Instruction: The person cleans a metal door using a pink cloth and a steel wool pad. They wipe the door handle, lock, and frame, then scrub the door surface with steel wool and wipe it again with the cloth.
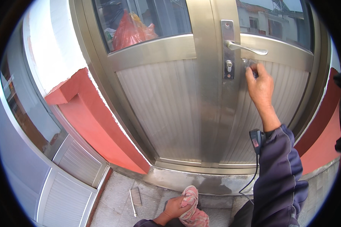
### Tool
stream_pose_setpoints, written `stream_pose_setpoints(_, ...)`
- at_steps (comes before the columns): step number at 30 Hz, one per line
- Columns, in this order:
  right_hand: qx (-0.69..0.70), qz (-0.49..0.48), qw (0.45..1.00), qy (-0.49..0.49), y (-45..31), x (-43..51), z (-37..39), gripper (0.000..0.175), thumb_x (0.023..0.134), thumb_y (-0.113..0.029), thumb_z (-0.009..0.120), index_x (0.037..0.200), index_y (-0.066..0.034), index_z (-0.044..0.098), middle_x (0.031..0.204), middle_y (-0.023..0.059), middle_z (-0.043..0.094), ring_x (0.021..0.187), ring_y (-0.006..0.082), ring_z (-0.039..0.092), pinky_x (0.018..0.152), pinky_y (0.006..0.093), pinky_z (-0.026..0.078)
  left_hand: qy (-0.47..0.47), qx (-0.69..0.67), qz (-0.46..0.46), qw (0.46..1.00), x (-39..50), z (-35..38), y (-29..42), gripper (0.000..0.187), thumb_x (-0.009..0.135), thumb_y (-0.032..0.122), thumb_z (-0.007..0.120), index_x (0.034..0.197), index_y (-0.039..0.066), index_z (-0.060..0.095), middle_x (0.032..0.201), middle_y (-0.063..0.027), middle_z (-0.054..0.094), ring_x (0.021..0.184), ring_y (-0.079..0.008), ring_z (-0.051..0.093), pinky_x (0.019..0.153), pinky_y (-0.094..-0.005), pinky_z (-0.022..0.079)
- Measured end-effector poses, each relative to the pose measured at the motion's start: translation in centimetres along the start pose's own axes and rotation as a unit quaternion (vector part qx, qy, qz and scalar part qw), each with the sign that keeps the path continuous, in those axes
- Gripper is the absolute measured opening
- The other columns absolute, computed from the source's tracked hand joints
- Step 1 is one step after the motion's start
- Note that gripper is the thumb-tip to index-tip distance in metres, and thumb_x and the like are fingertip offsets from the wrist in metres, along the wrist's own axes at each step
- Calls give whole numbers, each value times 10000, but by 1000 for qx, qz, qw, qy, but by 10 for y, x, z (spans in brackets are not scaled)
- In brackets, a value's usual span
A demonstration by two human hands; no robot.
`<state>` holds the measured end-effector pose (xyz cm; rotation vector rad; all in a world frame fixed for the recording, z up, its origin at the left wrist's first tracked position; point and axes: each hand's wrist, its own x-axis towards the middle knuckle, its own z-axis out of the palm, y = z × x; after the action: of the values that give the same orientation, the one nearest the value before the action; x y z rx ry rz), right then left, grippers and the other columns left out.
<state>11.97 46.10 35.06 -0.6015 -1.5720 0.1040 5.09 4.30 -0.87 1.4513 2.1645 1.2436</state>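
My right hand (260, 81) is raised to the upper part of the metal door's right ribbed panel (284, 88), just right of the lock plate. Its thumb and fingers pinch a small piece of clear, crinkled film (246, 61). Above the hand is the silver lever handle (248, 48), and the key cylinder (229, 65) is to its left. Low in the view, my left hand (176, 207) grips a pink and white cloth (191, 198), part of which hangs below the fingers. A small device with a cable is strapped at my right wrist.
A brush (135, 198) lies on the paving at lower left. Below the door runs a partly wet stone sill (187, 180). Red-painted wall (93, 122) flanks the doorway, with another panelled door (65, 195) at left. Red plastic bags (130, 32) show behind the glass.
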Motion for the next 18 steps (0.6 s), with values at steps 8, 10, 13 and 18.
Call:
stream_pose_setpoints(8,-86,41,994,-47,0,-8,-3,139,908,-231,709,882,-103,662,791,147,706,768,409,674,669,498,518,-26,3,-5,1000,2,1,2,270,871,311,780,1040,103,746,948,-144,745,863,-354,733,763,-407,589)
stream_pose_setpoints(10,-73,-18,997,2,0,-1,-1,142,907,-238,709,883,-105,664,785,148,705,771,411,675,669,503,518,-25,4,-4,1000,2,0,5,274,871,318,779,1040,105,746,949,-143,747,865,-357,734,764,-409,590)
stream_pose_setpoints(13,-75,-26,997,18,-1,9,2,145,907,-243,707,886,-105,667,786,151,707,779,411,678,673,505,518,-23,9,0,1000,3,0,9,292,867,332,782,1042,102,746,948,-151,748,861,-363,735,758,-417,593)
stream_pose_setpoints(18,-119,15,992,-45,-7,7,-2,157,909,-259,689,911,-102,683,810,163,718,800,420,683,693,515,518,-16,28,-7,999,2,2,10,303,858,367,784,1011,109,741,923,-164,742,834,-383,724,738,-442,591)
